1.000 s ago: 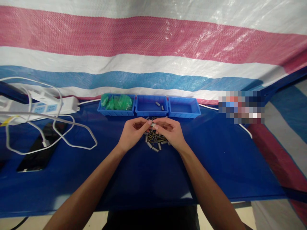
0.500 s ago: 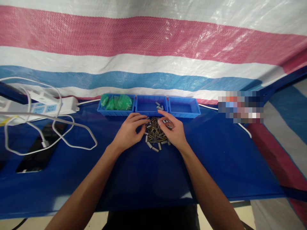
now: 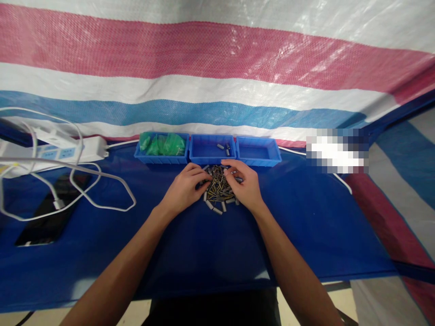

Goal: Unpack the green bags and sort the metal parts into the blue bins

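A pile of thin brass-coloured and dark screw-like pins [image 3: 219, 188] lies on the table, with grey cylinders [image 3: 218, 211] around its near edge. My left hand [image 3: 185, 186] is at the pile's left side, thumb and fingertips pinched together over it; what is between them is too small to make out. Over the right side, my right hand [image 3: 245, 183] has its index finger stretched out above the thumb, with nothing visible held. Just beyond the pile, the middle blue bin [image 3: 204, 154] contains a few grey cylinders [image 3: 227, 149].
A left blue bin [image 3: 161, 160] has a green plastic bag [image 3: 166, 145] in it, and a right blue bin [image 3: 258, 156] stands beside the middle one. A white power strip [image 3: 91, 148], looping white cable [image 3: 115, 209] and black phone [image 3: 41, 226] are at left. Striped sheeting [image 3: 204, 50] hangs behind.
My left thumb and fingertips have closed together at the pile. My right hand has drawn slightly back from the middle bin's edge, and the cylinders in that bin lie differently.
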A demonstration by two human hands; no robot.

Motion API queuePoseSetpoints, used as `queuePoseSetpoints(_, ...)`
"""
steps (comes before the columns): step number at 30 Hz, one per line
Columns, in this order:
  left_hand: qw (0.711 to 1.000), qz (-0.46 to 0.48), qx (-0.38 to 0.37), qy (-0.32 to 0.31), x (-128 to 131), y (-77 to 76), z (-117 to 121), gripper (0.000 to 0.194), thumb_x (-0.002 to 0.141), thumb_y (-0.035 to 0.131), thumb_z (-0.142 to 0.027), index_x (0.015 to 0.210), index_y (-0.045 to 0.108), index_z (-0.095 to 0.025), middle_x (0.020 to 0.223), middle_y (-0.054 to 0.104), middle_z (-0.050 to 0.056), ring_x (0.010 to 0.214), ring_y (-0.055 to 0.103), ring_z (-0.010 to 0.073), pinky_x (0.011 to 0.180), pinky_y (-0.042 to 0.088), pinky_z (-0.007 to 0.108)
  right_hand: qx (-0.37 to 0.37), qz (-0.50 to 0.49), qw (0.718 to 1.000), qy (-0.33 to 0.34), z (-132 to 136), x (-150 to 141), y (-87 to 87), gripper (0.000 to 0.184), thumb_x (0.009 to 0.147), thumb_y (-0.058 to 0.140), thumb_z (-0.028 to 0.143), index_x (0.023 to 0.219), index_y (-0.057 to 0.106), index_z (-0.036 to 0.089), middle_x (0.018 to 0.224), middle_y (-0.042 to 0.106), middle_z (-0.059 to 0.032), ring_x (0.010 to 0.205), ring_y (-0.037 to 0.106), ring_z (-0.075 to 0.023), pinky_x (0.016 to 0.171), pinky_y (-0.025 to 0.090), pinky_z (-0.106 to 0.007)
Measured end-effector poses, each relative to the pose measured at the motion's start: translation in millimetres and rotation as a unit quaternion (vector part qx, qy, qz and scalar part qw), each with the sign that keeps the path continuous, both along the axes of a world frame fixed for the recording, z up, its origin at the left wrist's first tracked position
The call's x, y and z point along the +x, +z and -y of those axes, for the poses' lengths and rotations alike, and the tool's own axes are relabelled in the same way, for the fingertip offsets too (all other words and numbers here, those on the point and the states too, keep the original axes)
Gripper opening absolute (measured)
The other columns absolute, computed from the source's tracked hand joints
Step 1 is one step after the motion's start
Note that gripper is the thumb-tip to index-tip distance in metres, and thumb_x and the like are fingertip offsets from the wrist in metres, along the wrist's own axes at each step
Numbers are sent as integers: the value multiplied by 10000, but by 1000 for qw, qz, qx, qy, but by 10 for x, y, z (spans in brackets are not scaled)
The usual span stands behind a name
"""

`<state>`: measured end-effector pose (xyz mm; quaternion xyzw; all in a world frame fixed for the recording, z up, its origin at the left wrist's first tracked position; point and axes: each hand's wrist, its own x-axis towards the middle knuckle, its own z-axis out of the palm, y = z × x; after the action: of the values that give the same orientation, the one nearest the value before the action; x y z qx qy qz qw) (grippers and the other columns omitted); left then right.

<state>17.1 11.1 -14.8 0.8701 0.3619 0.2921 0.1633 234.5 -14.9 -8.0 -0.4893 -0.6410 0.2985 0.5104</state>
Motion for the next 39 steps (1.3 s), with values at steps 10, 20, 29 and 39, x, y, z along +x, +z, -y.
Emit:
queuePoseSetpoints(10, 999, 2, -1, 42, 92, 0, 77, 221, 901, 604, -118, 1060, 730, -205, 920, 737, 67, 967, 629, 231, 859, 566, 361, -11, -7, 1000, 4, 14, -25, 16, 219, 958, 619, 284, 1133, 749, 262, 1199, 754, -61, 865, 704, -180, 791, 605, -350)
queuePoseSetpoints(20, 999, -4, 1, 42, 116, 15, 93, 213, 916, 608, -134, 1091, 709, -201, 987, 728, 76, 1026, 615, 243, 913, 557, 387, -12, -3, 1000, 7, 22, -20, 27, 205, 962, 621, 274, 1122, 748, 257, 1165, 761, -54, 845, 698, -172, 762, 594, -327)
queuePoseSetpoints(29, 997, 8, -19, 70, 187, -28, 139, 290, 906, 593, -98, 1165, 641, -220, 918, 719, 40, 1013, 625, 227, 877, 562, 350, -15, -1, 1000, 5, 28, -28, 39, 206, 964, 625, 296, 1118, 758, 263, 1139, 767, -55, 842, 705, -180, 777, 597, -338)
queuePoseSetpoints(39, 996, 19, -39, 76, 191, 11, 134, 296, 881, 611, -79, 1137, 635, -228, 937, 732, 39, 1078, 606, 248, 917, 559, 375, -17, 4, 1000, 5, 33, -31, 55, 201, 961, 626, 288, 1113, 754, 257, 1100, 771, -50, 822, 708, -177, 775, 597, -333)
